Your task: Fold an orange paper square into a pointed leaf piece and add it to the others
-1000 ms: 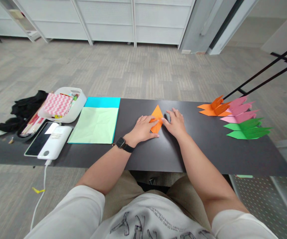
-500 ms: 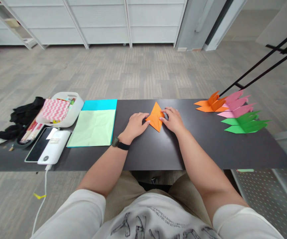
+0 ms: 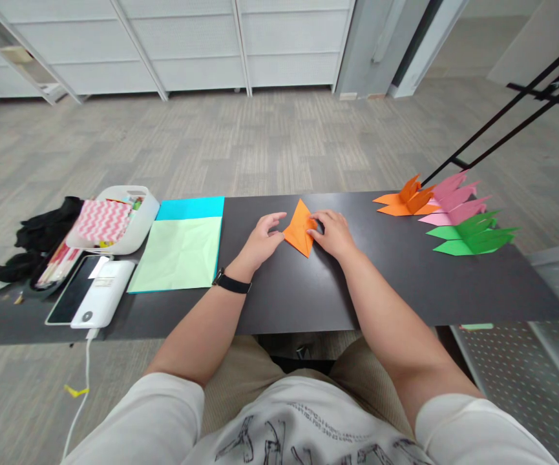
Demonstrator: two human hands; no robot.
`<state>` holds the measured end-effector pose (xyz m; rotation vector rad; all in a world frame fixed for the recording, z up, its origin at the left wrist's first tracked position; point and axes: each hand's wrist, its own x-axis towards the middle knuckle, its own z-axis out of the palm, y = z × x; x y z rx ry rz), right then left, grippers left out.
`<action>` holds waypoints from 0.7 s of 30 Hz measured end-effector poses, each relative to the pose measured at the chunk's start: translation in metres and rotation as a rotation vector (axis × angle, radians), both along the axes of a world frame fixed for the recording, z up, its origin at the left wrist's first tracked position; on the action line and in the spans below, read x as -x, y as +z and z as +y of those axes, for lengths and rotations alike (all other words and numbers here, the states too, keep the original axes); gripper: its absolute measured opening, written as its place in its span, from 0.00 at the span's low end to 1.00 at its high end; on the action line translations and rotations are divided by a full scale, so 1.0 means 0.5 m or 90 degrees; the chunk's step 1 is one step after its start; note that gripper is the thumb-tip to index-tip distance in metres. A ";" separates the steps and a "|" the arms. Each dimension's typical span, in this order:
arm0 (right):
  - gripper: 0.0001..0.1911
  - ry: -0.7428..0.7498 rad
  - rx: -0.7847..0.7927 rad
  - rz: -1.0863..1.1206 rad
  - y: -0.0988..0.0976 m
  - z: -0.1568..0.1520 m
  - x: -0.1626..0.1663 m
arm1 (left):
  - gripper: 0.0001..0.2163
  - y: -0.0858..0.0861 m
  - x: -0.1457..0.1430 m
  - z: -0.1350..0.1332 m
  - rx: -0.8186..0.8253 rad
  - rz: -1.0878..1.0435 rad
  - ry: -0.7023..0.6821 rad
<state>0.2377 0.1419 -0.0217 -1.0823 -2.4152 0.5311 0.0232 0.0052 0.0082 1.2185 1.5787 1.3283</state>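
Toward the far edge of the dark counter (image 3: 337, 290), about mid-width: left hand (image 3: 260, 240) half curled, fingertips touching the left corner of the orange paper (image 3: 300, 227), thumb lifted clear; cannot tell whether pinching or only touching. Orange paper folded to a kite shape, long point aimed far, shorter point aimed near and slightly right, two facets showing, the left one lighter and the right one darker. Right hand (image 3: 333, 234) at the paper's right edge, fingers bent and a little apart, tips resting on the fold, clamped on nothing. At the far-left end of the counter, a dark pencil case (image 3: 55, 266) lying open, red and pale sticks inside, too small to name. Just beside it to the right, a white basket (image 3: 149, 213) holding a pink-and-white chevron sheet (image 3: 102, 221) that leans over the near rim, with small coloured items behind it, mostly hidden.
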 end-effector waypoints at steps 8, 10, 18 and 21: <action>0.17 -0.002 0.012 -0.003 0.004 -0.003 0.003 | 0.19 0.023 0.014 0.002 0.038 -0.268 0.027; 0.17 0.000 0.014 -0.003 0.005 -0.004 0.002 | 0.18 0.024 0.019 0.002 0.038 -0.273 0.029; 0.17 0.023 0.037 0.008 0.011 -0.007 0.001 | 0.19 0.028 0.027 0.001 0.071 -0.177 -0.012; 0.17 0.034 0.038 0.012 0.014 -0.008 0.002 | 0.19 0.039 0.029 -0.002 0.078 -0.224 -0.028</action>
